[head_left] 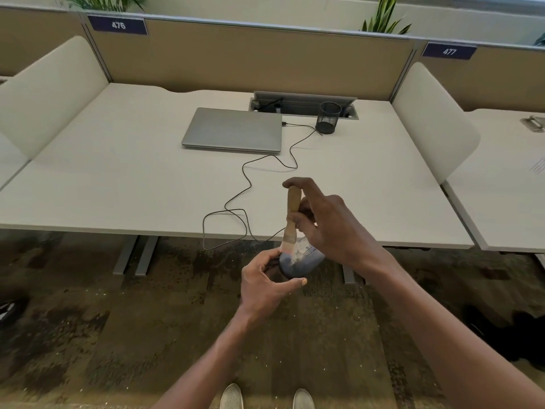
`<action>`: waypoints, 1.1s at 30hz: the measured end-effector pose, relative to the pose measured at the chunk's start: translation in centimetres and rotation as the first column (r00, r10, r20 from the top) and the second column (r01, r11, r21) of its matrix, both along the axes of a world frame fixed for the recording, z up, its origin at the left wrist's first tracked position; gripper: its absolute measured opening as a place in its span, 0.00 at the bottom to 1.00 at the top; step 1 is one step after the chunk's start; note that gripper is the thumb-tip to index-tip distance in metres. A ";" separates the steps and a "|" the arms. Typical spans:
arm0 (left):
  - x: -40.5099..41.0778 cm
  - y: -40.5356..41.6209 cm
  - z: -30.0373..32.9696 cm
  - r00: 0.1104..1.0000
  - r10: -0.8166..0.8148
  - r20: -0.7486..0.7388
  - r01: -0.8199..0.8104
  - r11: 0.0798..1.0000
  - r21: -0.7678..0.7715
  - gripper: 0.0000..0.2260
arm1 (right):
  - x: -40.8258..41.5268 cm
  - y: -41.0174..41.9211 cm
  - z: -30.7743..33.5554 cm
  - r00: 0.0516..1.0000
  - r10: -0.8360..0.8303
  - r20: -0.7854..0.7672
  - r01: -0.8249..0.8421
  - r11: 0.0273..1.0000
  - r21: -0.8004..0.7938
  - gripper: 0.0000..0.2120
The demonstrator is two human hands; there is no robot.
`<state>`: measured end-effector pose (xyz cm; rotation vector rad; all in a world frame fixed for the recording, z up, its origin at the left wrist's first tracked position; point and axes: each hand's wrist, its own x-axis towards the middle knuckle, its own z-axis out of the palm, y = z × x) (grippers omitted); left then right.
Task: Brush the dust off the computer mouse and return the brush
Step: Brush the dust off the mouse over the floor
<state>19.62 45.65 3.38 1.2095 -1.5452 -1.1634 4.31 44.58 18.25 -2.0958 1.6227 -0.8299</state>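
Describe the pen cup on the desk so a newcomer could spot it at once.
Start at the pale rectangular desk under the tan partition. Along its far edge, find the open grey cable tray. The black wire-mesh cylindrical cup stands upright at the tray's right end, right of the closed silver laptop. It is the only dark, upright thing on the desk.

I am standing in an open-plan office. In front of me is a white bench (118,178) with a beige partition wall (250,60) behind it, and blue number signs, 476 (118,25) and 477 (449,51), mark the places. A closed grey laptop (233,129), a black mesh pen holder (328,117) and a cable box (303,103) are on the bench. The floor has brown carpet (88,335), and green plants (385,16) stand behind the partition.
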 end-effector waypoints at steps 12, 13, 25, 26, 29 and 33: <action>-0.3 -0.1 0.2 0.999 -0.013 -0.032 0.014 1.000 0.014 0.31 | -0.3 0.5 -0.8 0.999 0.026 -0.035 -0.025 1.000 0.011 0.21; -0.3 -0.1 0.2 0.999 -0.013 -0.032 0.013 1.000 0.010 0.30 | -0.4 0.5 -0.8 0.999 0.016 -0.036 -0.016 1.000 -0.010 0.20; 0.0 -0.2 0.1 0.998 -0.005 -0.060 0.008 0.999 0.046 0.34 | -0.9 0.8 -0.5 0.997 0.082 0.004 -0.082 0.996 0.022 0.21; 0.0 -0.2 0.1 0.998 -0.009 -0.065 0.012 0.999 0.049 0.34 | -0.9 0.8 -0.6 0.996 0.084 0.001 -0.084 0.996 0.036 0.21; 0.0 0.0 0.0 0.997 -0.012 -0.074 0.016 0.998 0.052 0.34 | -1.0 0.5 -0.8 0.998 0.057 0.008 -0.057 0.998 0.030 0.20; 0.2 0.2 0.1 0.997 -0.029 -0.074 0.032 0.999 0.037 0.32 | -1.1 0.6 -0.6 0.999 0.024 0.034 -0.023 0.999 -0.030 0.19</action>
